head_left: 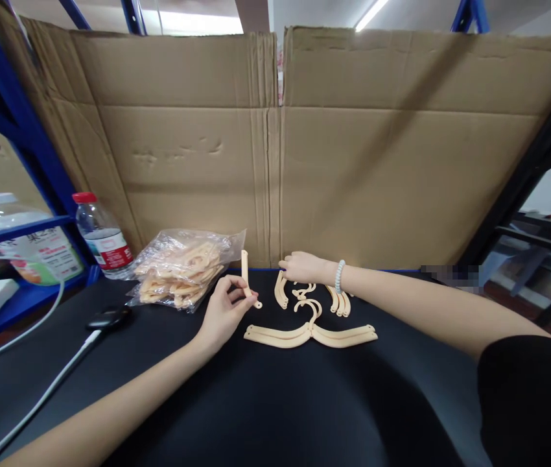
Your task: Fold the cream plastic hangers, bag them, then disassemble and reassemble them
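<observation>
Pinching a pale curved strip point(245, 267) between thumb and fingers of the left hand point(224, 311), one end pointing up past the fingers, the other showing beyond the thumb. Reaching with the right hand point(302, 266), apart from the left, over a small group of matching strips point(281, 293); not showing whether gripping one or merely touching. Seemingly picking out pieces, so probably calling next for a careful grip on a single strip and a steady left pinch. Facing loose hooks point(299, 294) lying just below the right hand, more strips point(339, 303) lying near its wrist, and a hanger point(311, 331) lying to the right of the left hand, nearer than the right. Having a clear bag point(178, 266) of similar pieces lying just left of the left hand, and a red-capped bottle point(106, 243) standing farther left.
</observation>
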Available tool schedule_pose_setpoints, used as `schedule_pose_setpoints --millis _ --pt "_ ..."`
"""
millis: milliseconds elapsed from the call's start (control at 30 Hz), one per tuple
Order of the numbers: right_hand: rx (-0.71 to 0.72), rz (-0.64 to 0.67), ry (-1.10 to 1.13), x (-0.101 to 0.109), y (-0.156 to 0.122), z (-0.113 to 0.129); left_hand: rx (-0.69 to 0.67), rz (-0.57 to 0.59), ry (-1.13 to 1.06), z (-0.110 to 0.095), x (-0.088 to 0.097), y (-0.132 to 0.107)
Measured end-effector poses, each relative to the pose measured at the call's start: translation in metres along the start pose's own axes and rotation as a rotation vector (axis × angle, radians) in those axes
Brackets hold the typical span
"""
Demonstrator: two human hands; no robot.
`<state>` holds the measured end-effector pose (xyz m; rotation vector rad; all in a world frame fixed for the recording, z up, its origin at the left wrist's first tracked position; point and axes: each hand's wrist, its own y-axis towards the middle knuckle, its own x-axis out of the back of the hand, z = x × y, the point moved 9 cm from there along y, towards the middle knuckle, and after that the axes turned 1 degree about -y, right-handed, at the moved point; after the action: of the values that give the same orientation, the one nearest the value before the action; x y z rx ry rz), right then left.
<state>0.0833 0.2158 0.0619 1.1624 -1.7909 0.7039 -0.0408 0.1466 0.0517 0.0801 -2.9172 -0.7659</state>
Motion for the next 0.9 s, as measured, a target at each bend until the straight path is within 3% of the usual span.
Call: schedule_pose_setpoints --millis 167,267,367,433,500,633,733,900 --pt "-0.069 -0.108 -0.018 0.027 -0.022 -0.011 0.153 -0.038 -0.191 0.003 -0.008 -0.011" --pt "-0.182 -0.19 -0.01 0.041 -0.053 -0.012 0.318 -0.004 -0.33 0.008 -0.02 -0.021" --pt "-0.334 -0.291 0.065 0.048 -0.092 -0.006 0.377 0.05 -0.362 0.004 -0.035 -0.033" --pt "-0.454 -0.46 0.359 0.052 -0.12 -0.005 0.405 0.09 -0.401 -0.001 -0.047 -0.042" --pt "-0.571 -0.622 0.815 0.044 -0.144 -0.005 0.424 0.126 -0.434 -0.005 -0.058 -0.05" --pt "-0.748 -0.747 1.566 0.011 -0.163 0.011 0.428 0.188 -0.407 -0.01 -0.074 -0.061" --pt "-0.84 -0.749 1.869 -0.008 -0.162 0.03 0.398 0.227 -0.351 -0.01 -0.078 -0.063" --pt "-0.87 -0.787 2.173 -0.024 -0.156 0.052 0.355 0.297 -0.314 -0.009 -0.082 -0.064"
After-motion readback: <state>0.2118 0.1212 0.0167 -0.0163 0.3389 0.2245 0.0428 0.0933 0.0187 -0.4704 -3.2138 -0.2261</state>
